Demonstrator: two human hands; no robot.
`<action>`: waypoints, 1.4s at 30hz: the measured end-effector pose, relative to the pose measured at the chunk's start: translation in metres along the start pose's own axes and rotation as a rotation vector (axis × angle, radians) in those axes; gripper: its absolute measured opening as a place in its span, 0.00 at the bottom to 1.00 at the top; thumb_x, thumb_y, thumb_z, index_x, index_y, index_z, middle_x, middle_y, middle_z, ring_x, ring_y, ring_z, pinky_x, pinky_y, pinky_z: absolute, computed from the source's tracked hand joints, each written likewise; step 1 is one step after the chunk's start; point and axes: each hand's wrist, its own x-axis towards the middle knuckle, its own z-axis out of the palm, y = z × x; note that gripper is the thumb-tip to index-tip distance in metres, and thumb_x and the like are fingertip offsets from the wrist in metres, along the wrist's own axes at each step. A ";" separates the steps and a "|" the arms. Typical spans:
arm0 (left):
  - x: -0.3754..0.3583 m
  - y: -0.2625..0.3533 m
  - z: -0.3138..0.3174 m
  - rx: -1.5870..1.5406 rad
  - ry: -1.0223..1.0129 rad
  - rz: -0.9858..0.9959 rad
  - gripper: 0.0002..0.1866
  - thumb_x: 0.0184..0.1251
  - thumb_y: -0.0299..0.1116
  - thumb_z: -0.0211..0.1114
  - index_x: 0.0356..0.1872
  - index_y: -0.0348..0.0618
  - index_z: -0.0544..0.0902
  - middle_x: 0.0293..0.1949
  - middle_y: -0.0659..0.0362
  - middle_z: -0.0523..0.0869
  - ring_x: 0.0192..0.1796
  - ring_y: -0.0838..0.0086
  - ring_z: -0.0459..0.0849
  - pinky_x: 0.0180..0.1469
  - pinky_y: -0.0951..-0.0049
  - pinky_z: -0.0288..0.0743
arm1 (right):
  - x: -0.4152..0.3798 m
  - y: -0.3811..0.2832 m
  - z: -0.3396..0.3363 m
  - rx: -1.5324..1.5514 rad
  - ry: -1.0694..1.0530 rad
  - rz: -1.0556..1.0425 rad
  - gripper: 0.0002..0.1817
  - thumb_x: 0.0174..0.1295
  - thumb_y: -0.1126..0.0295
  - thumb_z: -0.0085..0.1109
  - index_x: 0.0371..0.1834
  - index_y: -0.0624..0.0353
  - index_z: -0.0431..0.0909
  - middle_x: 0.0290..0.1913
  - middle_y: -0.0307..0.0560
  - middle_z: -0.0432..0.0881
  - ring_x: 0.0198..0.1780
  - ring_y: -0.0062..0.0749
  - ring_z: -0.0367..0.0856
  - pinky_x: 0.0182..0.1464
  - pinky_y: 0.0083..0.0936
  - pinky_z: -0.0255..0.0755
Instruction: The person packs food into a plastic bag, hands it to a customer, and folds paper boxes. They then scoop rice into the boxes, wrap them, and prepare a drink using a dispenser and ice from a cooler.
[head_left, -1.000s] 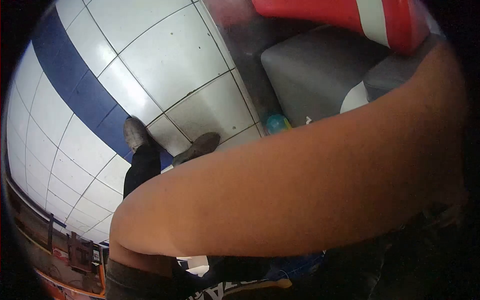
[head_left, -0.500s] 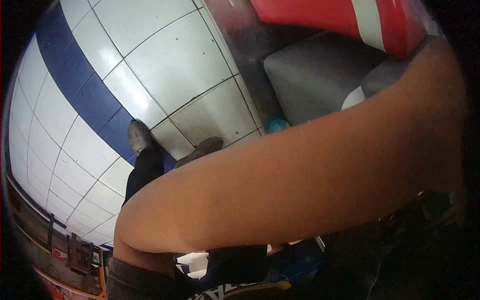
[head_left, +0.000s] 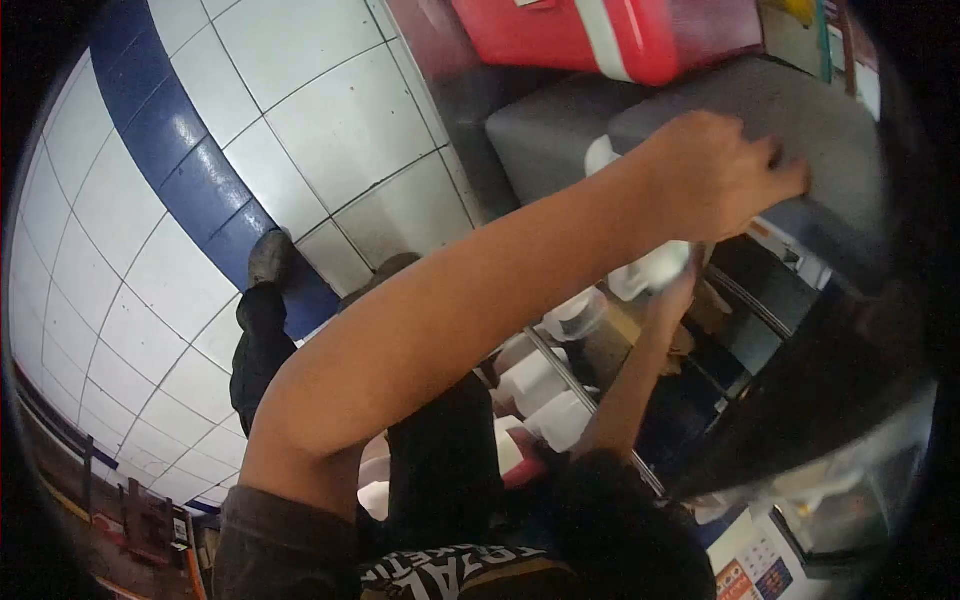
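Observation:
My left arm crosses the whole view from the lower left. My left hand [head_left: 718, 172] rests with curled fingers on the edge of a grey panel [head_left: 800, 120]. Below it my right hand [head_left: 678, 290] reaches up into a shelved compartment and closes around a white container [head_left: 650, 270]; its fingers are partly hidden behind the container. More white containers [head_left: 545, 395] stand on a wire shelf [head_left: 590, 400] beneath. My black trouser leg [head_left: 440, 470] and two grey shoes [head_left: 268, 258] show on the tiled floor.
A red box with a white stripe [head_left: 600, 35] lies above the grey panel. A dark glossy panel [head_left: 820, 400] leans at the right. White floor tiles with a blue band [head_left: 190, 170] fill the left. Printed packets [head_left: 750, 570] sit at the bottom right.
My left arm has swung up and away from the camera, uncovering the shelves and white containers. My left hand has come into view on the grey panel, and my right hand now shows at a container.

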 end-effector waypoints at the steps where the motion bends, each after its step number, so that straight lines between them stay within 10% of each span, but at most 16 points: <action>1: 0.000 0.009 0.010 0.032 -0.024 0.030 0.31 0.55 0.43 0.71 0.63 0.52 0.74 0.52 0.52 0.86 0.43 0.59 0.89 0.38 0.63 0.86 | -0.012 0.034 -0.033 0.422 -0.093 -0.015 0.30 0.77 0.49 0.46 0.70 0.60 0.67 0.64 0.51 0.77 0.64 0.42 0.77 0.62 0.41 0.74; 4: -0.007 0.036 0.024 0.147 -0.146 0.110 0.30 0.58 0.42 0.68 0.64 0.53 0.74 0.55 0.52 0.85 0.44 0.56 0.89 0.38 0.61 0.86 | -0.146 0.011 -0.048 0.670 -0.074 0.150 0.34 0.73 0.43 0.51 0.73 0.54 0.66 0.64 0.49 0.77 0.61 0.44 0.79 0.62 0.42 0.75; 6: -0.026 0.051 0.032 0.122 -0.284 0.149 0.27 0.62 0.42 0.65 0.64 0.52 0.76 0.55 0.48 0.85 0.47 0.54 0.88 0.39 0.57 0.85 | -0.189 0.035 -0.079 0.784 -0.186 0.336 0.30 0.71 0.40 0.52 0.62 0.53 0.72 0.43 0.44 0.80 0.34 0.36 0.80 0.39 0.37 0.78; 9: -0.043 0.117 -0.042 -0.280 -0.855 -0.379 0.22 0.72 0.48 0.59 0.57 0.44 0.81 0.52 0.41 0.85 0.54 0.49 0.84 0.50 0.50 0.80 | -0.269 0.000 -0.102 0.748 -0.255 0.493 0.27 0.74 0.44 0.49 0.63 0.55 0.72 0.45 0.46 0.81 0.39 0.39 0.82 0.43 0.39 0.78; 12: -0.064 0.199 -0.119 -0.632 -1.119 -0.831 0.38 0.71 0.66 0.54 0.59 0.35 0.79 0.50 0.39 0.85 0.50 0.49 0.86 0.55 0.59 0.78 | -0.331 0.000 -0.151 0.419 -0.425 0.321 0.27 0.75 0.49 0.53 0.62 0.61 0.75 0.49 0.45 0.83 0.44 0.32 0.84 0.47 0.32 0.79; 14: -0.077 0.256 -0.151 -0.833 -1.328 -1.087 0.33 0.70 0.52 0.67 0.65 0.38 0.72 0.48 0.46 0.85 0.50 0.67 0.86 0.42 0.66 0.85 | -0.376 -0.034 -0.188 0.496 -0.501 0.426 0.27 0.74 0.50 0.56 0.61 0.63 0.77 0.48 0.43 0.84 0.45 0.26 0.83 0.48 0.27 0.78; 20: -0.056 0.430 -0.161 -0.870 -1.440 -1.400 0.30 0.68 0.38 0.69 0.67 0.44 0.68 0.57 0.52 0.79 0.52 0.63 0.85 0.40 0.66 0.89 | -0.498 -0.052 -0.305 0.995 -0.252 0.628 0.28 0.72 0.46 0.58 0.58 0.62 0.79 0.44 0.43 0.84 0.41 0.26 0.83 0.44 0.25 0.77; 21: -0.063 0.451 -0.149 -0.970 -1.461 -1.369 0.30 0.68 0.38 0.68 0.68 0.44 0.68 0.58 0.52 0.79 0.54 0.63 0.84 0.41 0.65 0.89 | -0.513 -0.049 -0.327 1.122 -0.200 0.631 0.28 0.71 0.47 0.58 0.60 0.60 0.77 0.43 0.44 0.84 0.41 0.28 0.83 0.44 0.28 0.78; 23: -0.061 0.496 -0.114 -1.022 -1.584 -1.254 0.30 0.68 0.37 0.68 0.68 0.43 0.68 0.59 0.52 0.79 0.56 0.62 0.83 0.43 0.64 0.88 | -0.541 -0.003 -0.352 0.483 0.212 -0.054 0.23 0.71 0.51 0.57 0.58 0.58 0.78 0.45 0.43 0.84 0.40 0.30 0.84 0.43 0.29 0.79; 25: -0.060 0.540 -0.079 -1.045 -1.693 -1.112 0.30 0.67 0.32 0.68 0.68 0.42 0.69 0.60 0.51 0.78 0.59 0.62 0.82 0.48 0.62 0.85 | -0.569 0.021 -0.376 0.856 0.486 0.069 0.20 0.71 0.55 0.57 0.58 0.57 0.77 0.47 0.45 0.84 0.42 0.35 0.85 0.44 0.34 0.80; 26: -0.062 0.567 -0.055 -1.018 -1.692 -0.856 0.30 0.66 0.30 0.68 0.68 0.42 0.69 0.60 0.51 0.78 0.60 0.62 0.81 0.52 0.63 0.83 | -0.574 0.031 -0.397 1.597 0.493 0.494 0.20 0.70 0.56 0.58 0.59 0.56 0.76 0.49 0.47 0.84 0.44 0.39 0.85 0.46 0.38 0.81; 28: -0.059 0.626 -0.006 -0.941 -1.687 -0.327 0.31 0.64 0.27 0.69 0.69 0.42 0.71 0.62 0.49 0.77 0.64 0.61 0.78 0.60 0.63 0.78 | -0.576 0.033 -0.455 1.724 0.667 0.392 0.22 0.70 0.57 0.58 0.61 0.58 0.73 0.50 0.49 0.83 0.48 0.40 0.85 0.49 0.43 0.82; 33: -0.087 0.739 0.107 -0.466 -1.443 0.884 0.33 0.54 0.22 0.70 0.66 0.47 0.75 0.68 0.44 0.70 0.71 0.47 0.70 0.69 0.54 0.70 | -0.541 0.099 -0.524 0.785 1.103 0.615 0.29 0.64 0.55 0.68 0.61 0.65 0.75 0.53 0.58 0.82 0.52 0.42 0.84 0.56 0.38 0.78; 36: -0.125 0.763 0.166 -0.314 -1.631 1.072 0.30 0.62 0.34 0.67 0.68 0.48 0.74 0.67 0.36 0.71 0.69 0.38 0.70 0.72 0.44 0.62 | -0.511 0.184 -0.508 -0.234 1.072 0.702 0.36 0.60 0.48 0.71 0.61 0.67 0.76 0.54 0.64 0.82 0.53 0.50 0.83 0.58 0.39 0.76; 39: -0.199 0.754 0.228 -0.079 -1.968 0.910 0.30 0.57 0.37 0.69 0.64 0.44 0.78 0.66 0.37 0.74 0.67 0.43 0.73 0.67 0.44 0.69 | -0.491 0.252 -0.507 0.152 0.765 0.998 0.32 0.63 0.49 0.67 0.58 0.66 0.77 0.55 0.67 0.81 0.57 0.56 0.80 0.61 0.44 0.73; 42: -0.195 0.755 0.236 0.071 -2.168 0.961 0.27 0.55 0.34 0.68 0.59 0.40 0.79 0.64 0.39 0.76 0.62 0.48 0.79 0.58 0.48 0.80 | -0.499 0.255 -0.505 -0.154 0.637 0.835 0.26 0.67 0.54 0.62 0.57 0.66 0.78 0.54 0.69 0.81 0.57 0.61 0.80 0.61 0.48 0.73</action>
